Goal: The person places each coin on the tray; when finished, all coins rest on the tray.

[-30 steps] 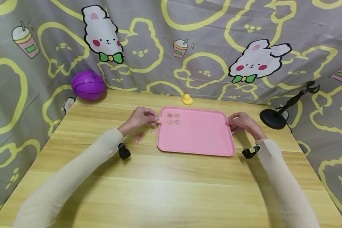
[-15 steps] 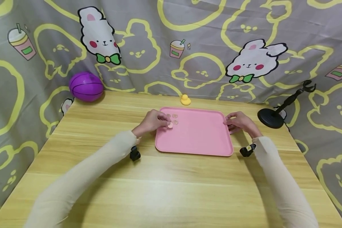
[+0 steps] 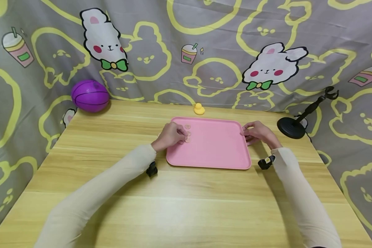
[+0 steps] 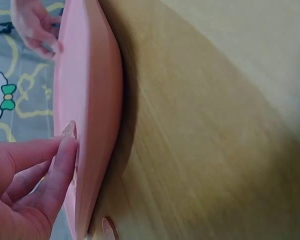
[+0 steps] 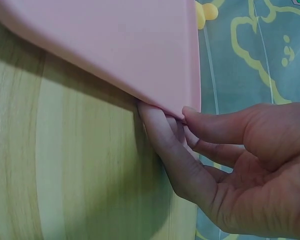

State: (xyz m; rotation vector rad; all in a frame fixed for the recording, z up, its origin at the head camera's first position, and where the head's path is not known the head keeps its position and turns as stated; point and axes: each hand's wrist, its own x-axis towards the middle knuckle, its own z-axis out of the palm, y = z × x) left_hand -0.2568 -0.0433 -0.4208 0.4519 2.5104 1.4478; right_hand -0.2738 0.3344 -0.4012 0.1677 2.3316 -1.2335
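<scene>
Left hand (image 3: 171, 135): fingers pinched on coin (image 4: 69, 128), left end of tray (image 3: 217, 148). Right hand (image 3: 258, 131): fingers clamped on tray's right rim.

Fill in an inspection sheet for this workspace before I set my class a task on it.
Surface: wooden table.
Job's things: pink tray with coins lying in it; a loose coin beside it.
Clutter: purple ball at back left, yellow duck behind the tray, black stand at back right.
Hands: left hand pinches a coin at the tray; right hand grips the tray's right edge.
Cables: nothing clearly seen.
Surroundings: grey cartoon-patterned curtain behind and on both sides.
</scene>
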